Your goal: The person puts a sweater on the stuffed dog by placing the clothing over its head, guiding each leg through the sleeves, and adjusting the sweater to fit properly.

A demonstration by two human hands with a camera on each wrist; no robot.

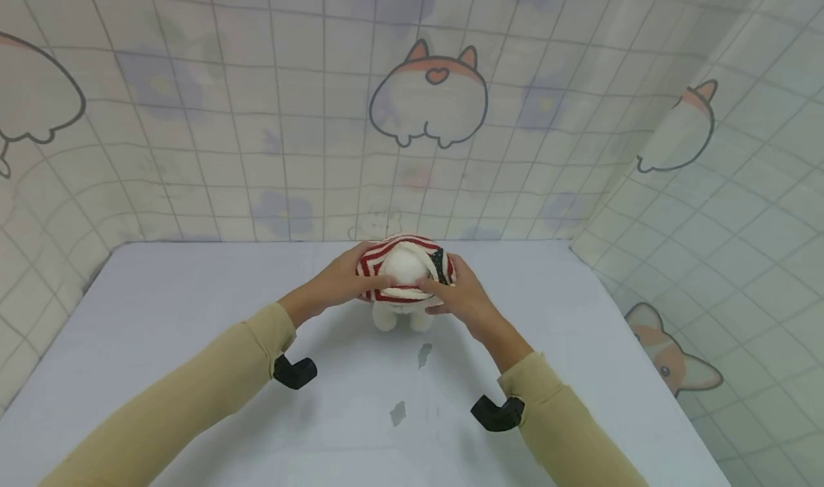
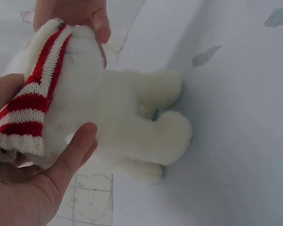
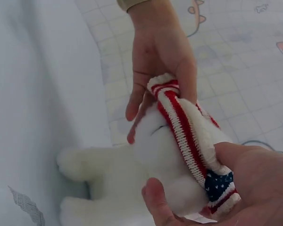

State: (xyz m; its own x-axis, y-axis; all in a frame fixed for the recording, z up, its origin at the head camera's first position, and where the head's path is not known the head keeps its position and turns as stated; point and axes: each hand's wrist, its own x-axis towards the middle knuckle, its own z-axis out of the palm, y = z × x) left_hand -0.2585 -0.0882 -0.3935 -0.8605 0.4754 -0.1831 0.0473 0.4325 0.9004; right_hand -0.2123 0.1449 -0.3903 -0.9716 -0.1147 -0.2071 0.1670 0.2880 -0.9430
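A white plush toy stands on its stubby legs at the table's far side. Around its head sits a red-and-white striped knitted garment with a dark blue starred patch, seen in the right wrist view. White plush shows through the opening between the thumbs. My left hand grips the garment's left side, thumb on top and fingers along the plush. From the right, my right hand grips its other side beside the blue patch. Both hands touch the toy; some fingertips are hidden.
A white table lies under the toy, with two small grey marks nearer me. Grid-patterned cloth with cartoon animals hangs behind and at both sides. Dark wrist mounts stick out below the sleeves.
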